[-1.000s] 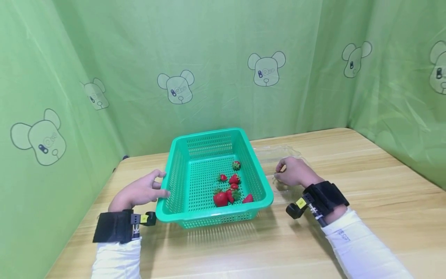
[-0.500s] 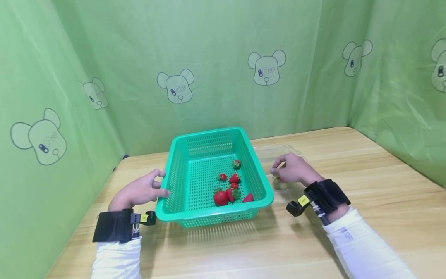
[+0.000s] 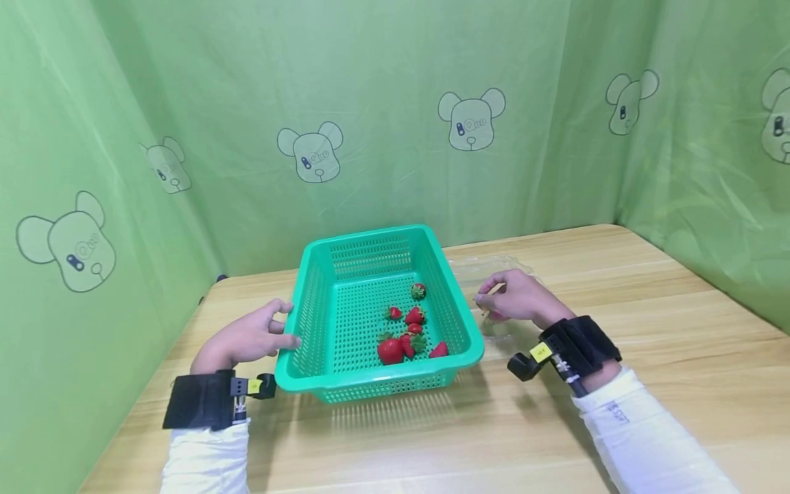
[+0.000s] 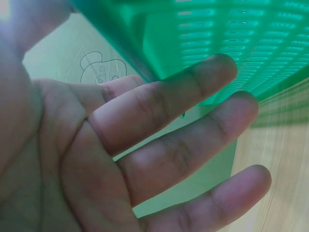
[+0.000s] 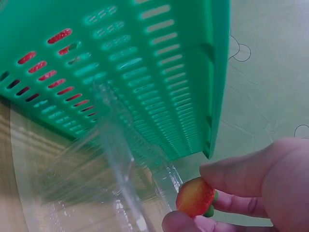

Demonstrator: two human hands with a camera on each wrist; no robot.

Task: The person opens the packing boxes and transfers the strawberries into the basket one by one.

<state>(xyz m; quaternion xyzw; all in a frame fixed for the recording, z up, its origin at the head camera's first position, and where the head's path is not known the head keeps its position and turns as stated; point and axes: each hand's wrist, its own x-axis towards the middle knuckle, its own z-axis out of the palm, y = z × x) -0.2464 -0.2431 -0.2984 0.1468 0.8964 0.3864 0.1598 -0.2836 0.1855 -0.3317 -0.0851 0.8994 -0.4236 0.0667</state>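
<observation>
A green slotted plastic basket (image 3: 342,381) stands on the table with several red strawberries (image 3: 390,350) on its floor, mostly toward the near right. At its left rim my left hand (image 3: 249,335) holds the edge, thumb over the rim and fingers outside. In the left wrist view, the longer fingers (image 4: 188,150) extend below the rim beside the slotted wall. My right hand (image 3: 520,300) is just right of the basket. Between its thumb and fingertips it pinches a small strawberry (image 5: 194,197) with a pale orange face and green leaves. A clear plastic container (image 5: 116,150) lies beside that hand.
The wooden table (image 3: 654,343) extends to the right and in front of the basket. Green curtains (image 3: 395,185) printed with bear heads hang behind and at both sides. The clear container sits close against the basket's right wall.
My right hand has moved slightly left and up from the clear container, with the strawberry between its fingers. My left hand and the basket have stayed put.
</observation>
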